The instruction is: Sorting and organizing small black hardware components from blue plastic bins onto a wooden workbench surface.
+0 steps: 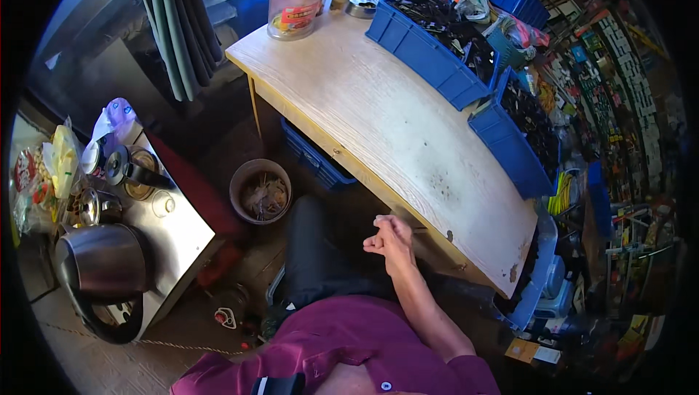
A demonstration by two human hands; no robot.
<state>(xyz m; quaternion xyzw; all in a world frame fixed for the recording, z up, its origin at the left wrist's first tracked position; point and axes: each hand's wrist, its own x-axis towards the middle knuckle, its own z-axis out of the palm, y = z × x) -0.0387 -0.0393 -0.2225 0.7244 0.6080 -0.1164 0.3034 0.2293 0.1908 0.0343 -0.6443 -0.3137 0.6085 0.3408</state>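
Note:
My right hand (392,243) is raised over my lap, just short of the near edge of the wooden table (378,96). Its fingers are curled in, and whatever they may hold is hidden. It appears apart from the table. Of my left arm only the maroon sleeve (211,377) shows at the bottom; the left hand is out of sight. A round bin (237,192) with scraps in it stands on the floor, left of the table's near side.
Blue crates (429,49) of dark parts line the table's far right side. A yellow-lidded jar (293,5) stands at its back corner. At left, a metal-topped stand (189,231) bears a kettle (109,260) and a glass pot. Shelves of small goods (619,96) fill the right.

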